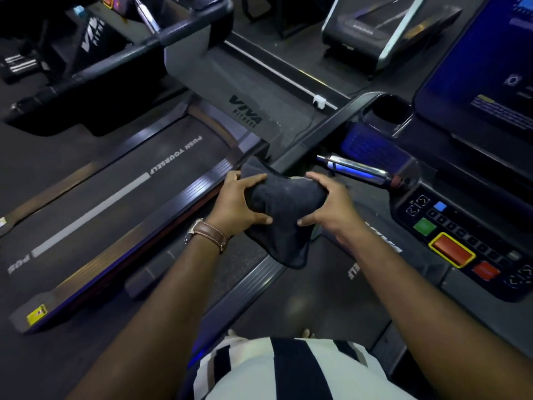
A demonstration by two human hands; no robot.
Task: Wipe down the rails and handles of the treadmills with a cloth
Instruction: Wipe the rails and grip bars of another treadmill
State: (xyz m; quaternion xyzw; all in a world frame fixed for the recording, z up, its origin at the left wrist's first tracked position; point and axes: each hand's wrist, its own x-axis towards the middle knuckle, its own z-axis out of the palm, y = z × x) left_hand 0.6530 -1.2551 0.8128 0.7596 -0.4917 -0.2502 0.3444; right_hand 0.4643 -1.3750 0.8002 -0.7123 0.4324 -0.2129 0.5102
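Note:
A dark grey cloth (284, 209) is bunched between both my hands at the middle of the view. My left hand (238, 206), with a brown watch strap on the wrist, grips its left side. My right hand (328, 207) grips its right side. The cloth hangs over the near end of a dark side rail (320, 131) of the treadmill I stand on. A chrome handle (357, 168) sticks out just right of the cloth, above my right hand.
The treadmill's console (467, 241) with coloured buttons and a lit blue screen (484, 59) is at the right. A second treadmill with a "PUSH YOURSELF" belt (115, 194) lies to the left, its black rail (121, 59) at the upper left.

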